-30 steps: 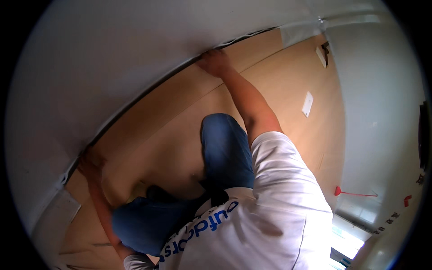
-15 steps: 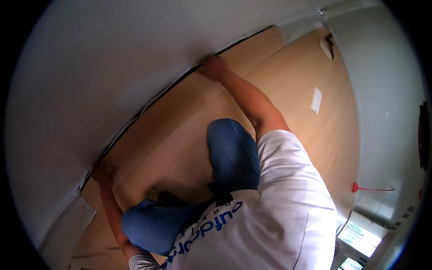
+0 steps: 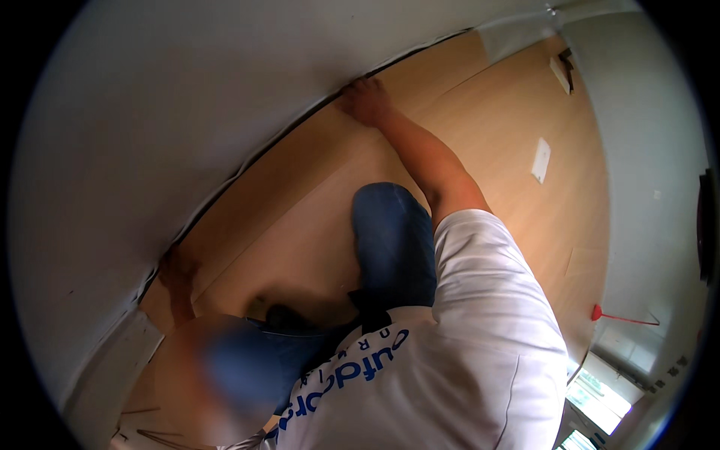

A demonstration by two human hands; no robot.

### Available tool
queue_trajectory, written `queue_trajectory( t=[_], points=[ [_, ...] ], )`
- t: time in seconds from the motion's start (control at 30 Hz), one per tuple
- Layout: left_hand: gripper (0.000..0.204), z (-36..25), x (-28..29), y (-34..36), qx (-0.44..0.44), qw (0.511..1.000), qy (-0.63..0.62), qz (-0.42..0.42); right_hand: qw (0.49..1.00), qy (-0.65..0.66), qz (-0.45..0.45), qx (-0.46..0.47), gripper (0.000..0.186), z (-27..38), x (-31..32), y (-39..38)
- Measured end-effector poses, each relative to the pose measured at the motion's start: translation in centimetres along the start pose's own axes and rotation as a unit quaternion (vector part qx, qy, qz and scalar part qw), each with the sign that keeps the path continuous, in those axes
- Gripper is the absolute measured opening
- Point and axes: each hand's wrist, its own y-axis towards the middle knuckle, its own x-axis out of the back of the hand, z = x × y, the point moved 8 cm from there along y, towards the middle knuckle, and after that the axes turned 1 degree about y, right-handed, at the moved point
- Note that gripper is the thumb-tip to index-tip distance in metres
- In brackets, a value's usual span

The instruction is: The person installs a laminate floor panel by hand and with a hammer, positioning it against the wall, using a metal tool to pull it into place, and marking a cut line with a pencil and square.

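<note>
A long wood-coloured floor plank lies along the base of the pale wall, with a dark narrow gap between them. My right hand is at the plank's wall-side edge toward the far end, its fingers curled over that edge beside the gap. Nearer and to the left, my left hand touches the same edge. Shadow dims its fingers, and how they are bent is hard to make out. Most of my left forearm is lost in a blurred patch.
My jeans-covered knees rest on the wood-coloured floor. A white rectangular piece lies to the right, with a dark tool beside another pale strip farther off. A red long-handled object is near the right wall. A pale sheet lies at lower left.
The whole view has shifted slightly, so the scene sits a little higher and farther right. Both hands stay at the plank's edge. A blurred patch now covers my left knee and forearm.
</note>
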Motion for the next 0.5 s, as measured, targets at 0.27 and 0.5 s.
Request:
queue_trajectory(
  t=[0.27,0.5],
  points=[
    [0.104,-1.8,0.7,0.2,0.029,0.998,0.008,0.05,0.998,-0.008,0.065,-0.01,0.049,-0.7,-0.3,0.3],
    [0.114,-2.5,-0.5,0.0,-0.005,0.993,0.116,-0.021,0.994,-0.045,0.099,0.019,0.049,-1.0,-1.8,0.8]
  ],
)
